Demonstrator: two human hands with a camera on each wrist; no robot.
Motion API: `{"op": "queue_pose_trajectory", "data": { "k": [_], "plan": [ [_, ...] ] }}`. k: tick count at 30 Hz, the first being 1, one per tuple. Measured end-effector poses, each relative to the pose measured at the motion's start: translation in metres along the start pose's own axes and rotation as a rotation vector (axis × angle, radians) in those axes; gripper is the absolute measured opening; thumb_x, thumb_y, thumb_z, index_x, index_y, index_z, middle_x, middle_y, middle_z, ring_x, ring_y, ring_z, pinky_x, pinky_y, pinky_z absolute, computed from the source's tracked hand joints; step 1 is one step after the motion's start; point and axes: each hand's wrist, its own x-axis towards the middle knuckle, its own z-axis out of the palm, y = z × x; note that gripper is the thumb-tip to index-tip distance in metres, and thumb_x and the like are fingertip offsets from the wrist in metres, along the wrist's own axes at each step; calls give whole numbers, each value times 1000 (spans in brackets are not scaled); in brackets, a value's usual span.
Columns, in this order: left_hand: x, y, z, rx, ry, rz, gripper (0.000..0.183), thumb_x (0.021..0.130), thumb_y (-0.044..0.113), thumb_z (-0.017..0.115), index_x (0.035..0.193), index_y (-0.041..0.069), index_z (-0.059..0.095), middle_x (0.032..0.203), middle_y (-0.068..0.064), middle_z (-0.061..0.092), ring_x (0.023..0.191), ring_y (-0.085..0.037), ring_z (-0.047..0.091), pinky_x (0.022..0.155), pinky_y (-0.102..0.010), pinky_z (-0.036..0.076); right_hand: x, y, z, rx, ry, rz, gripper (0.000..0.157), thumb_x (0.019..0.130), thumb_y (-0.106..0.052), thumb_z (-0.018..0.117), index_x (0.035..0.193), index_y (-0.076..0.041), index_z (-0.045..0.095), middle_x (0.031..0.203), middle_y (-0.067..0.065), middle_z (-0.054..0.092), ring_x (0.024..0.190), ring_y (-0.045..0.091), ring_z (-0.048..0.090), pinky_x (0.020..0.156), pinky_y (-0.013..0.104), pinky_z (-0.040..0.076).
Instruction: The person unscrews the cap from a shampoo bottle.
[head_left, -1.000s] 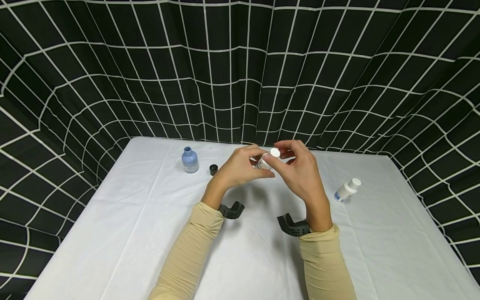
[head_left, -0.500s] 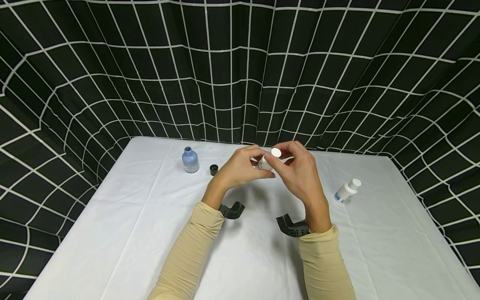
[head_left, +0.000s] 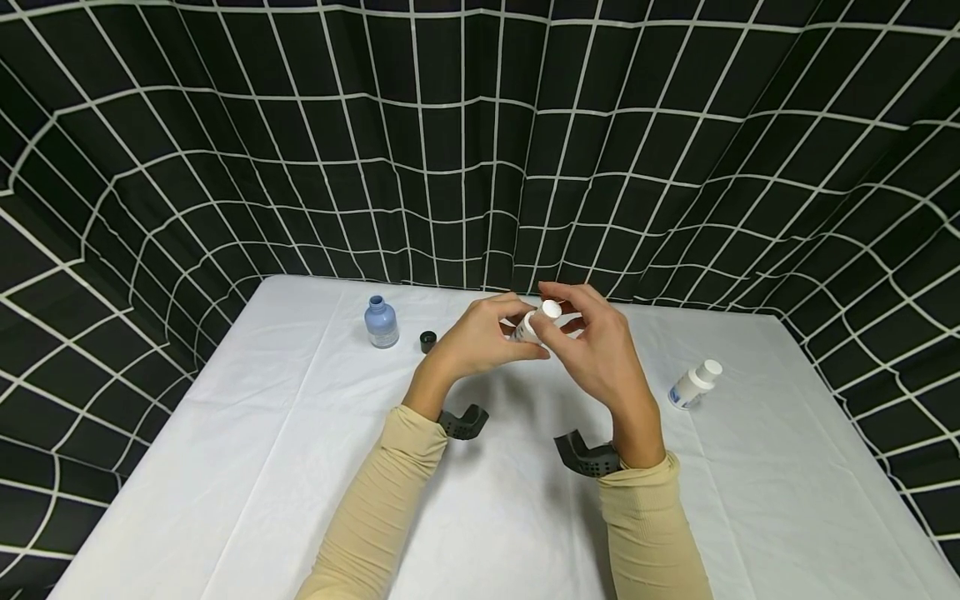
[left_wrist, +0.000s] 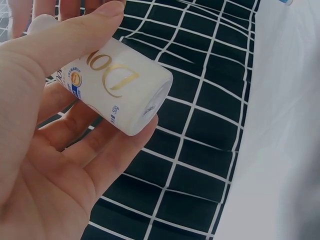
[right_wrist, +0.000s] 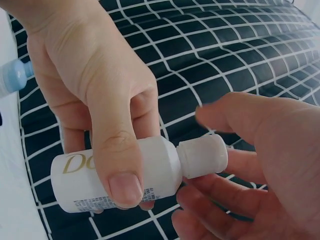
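Note:
In the head view my left hand [head_left: 480, 335] holds a small white bottle [head_left: 527, 327] above the middle of the table. The left wrist view shows gold lettering on the bottle [left_wrist: 127, 82], with the thumb on one side and fingers behind it. A white cap [right_wrist: 202, 155] sits on its neck, tilted toward my right hand [head_left: 598, 350]. That right hand is spread around the cap: in the right wrist view its thumb stands off the cap, while its other fingers lie close beneath and behind it.
An uncapped blue bottle [head_left: 381, 325] stands at the back left, with a black cap [head_left: 428, 341] beside it. A second white bottle [head_left: 693, 386] stands at the right on the white tablecloth [head_left: 247, 450]. A black gridded curtain [head_left: 465, 142] hangs behind the table.
My right thumb and index finger have spread farther apart around the cap. My left hand and the bottle have stayed nearly in place.

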Motion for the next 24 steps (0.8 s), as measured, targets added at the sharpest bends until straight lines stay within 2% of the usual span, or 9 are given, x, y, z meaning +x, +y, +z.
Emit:
{"op": "queue_pose_trajectory", "data": {
  "k": [4, 8, 11, 16, 21, 24],
  "plan": [
    [0, 0, 1, 10, -6, 7, 35, 80, 31, 88, 111, 24, 75, 96, 9, 63, 91, -9, 56, 83, -26, 56, 1, 1, -1, -23, 11, 53, 38, 90, -32, 78, 120, -11, 70, 108, 3, 67, 98, 16, 66, 76, 23, 54],
    [0, 0, 1, 12, -10, 3, 34, 79, 32, 88, 111, 24, 75, 95, 10, 63, 94, -8, 56, 89, -26, 56, 2, 2, -1, -64, 7, 88, 39, 90, -37, 79, 116, -10, 70, 102, 3, 65, 96, 19, 65, 77, 27, 53],
    [0, 0, 1, 10, -12, -2, 34, 79, 32, 88, 110, 25, 75, 96, 9, 64, 94, -7, 56, 88, -24, 56, 2, 3, -1, -86, -10, 95, 36, 91, -35, 78, 113, -8, 71, 101, 5, 66, 95, 21, 65, 78, 32, 54],
    [0, 0, 1, 14, -14, -11, 33, 79, 32, 88, 109, 25, 75, 93, 5, 62, 91, -10, 55, 77, -23, 52, 2, 3, 0, -101, -15, 91, 30, 93, -30, 76, 111, -6, 72, 101, 8, 67, 94, 22, 65, 77, 29, 53],
    [0, -1, 0, 22, -19, -31, 36, 81, 34, 87, 113, 23, 75, 100, 7, 65, 90, -9, 59, 76, -24, 54, 1, 3, 0, -91, 42, 67, 25, 94, -22, 75, 113, -6, 72, 100, 9, 67, 91, 21, 65, 72, 16, 47],
    [0, -1, -1, 27, -5, -45, 38, 82, 33, 86, 117, 23, 75, 104, 7, 64, 92, -9, 60, 79, -26, 55, 0, 2, 0, -81, 86, 59, 24, 94, -19, 74, 115, -6, 72, 102, 11, 69, 89, 22, 65, 72, 18, 47]
  ]
}}
